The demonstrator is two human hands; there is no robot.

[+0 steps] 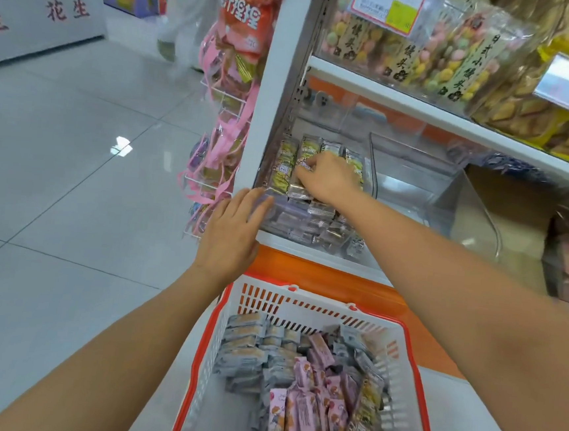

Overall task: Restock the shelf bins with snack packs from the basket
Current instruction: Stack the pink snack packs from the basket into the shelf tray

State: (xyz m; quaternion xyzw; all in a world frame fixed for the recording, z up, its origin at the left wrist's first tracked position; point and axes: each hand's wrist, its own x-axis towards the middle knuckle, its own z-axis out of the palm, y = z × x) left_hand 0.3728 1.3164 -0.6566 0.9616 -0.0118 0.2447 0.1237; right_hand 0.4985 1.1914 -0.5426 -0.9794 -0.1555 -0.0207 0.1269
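Far left of the shelf end, a hanging strip of pink packets [228,114] dangled from a wire rack, not involved. Left hand [231,234]: fingers straight and close together, holding nothing, laid flat against the front-left corner of the clear bin [312,233]. Judged to be bracing the bin so it would not slide while being loaded. The bin sat on the lower shelf at its left end, filled well up its front wall; yellow-green packs [284,169] stood on edge in rows at the back, silver-grey ones stacked in front. Right hand [329,181]: reached over the front wall into the bin, fingers curled down onto the tops of the yellow-green packs, apparently gripping one to seat it upright in its row; exact pinch hidden under the knuckles. Upright packing judged to be for fitting more in and showing the faces. Below, on the floor against the orange shelf base, the basket [316,302] held the remaining stock: grey packs [247,349] stacked at its left, pink packs [299,419] heaped at centre, so plenty was left to shelve. Just right of the filled bin stood an empty bin [412,192], probably the next to fill. Upper shelf: bags of coloured puffs [428,52], untouched.
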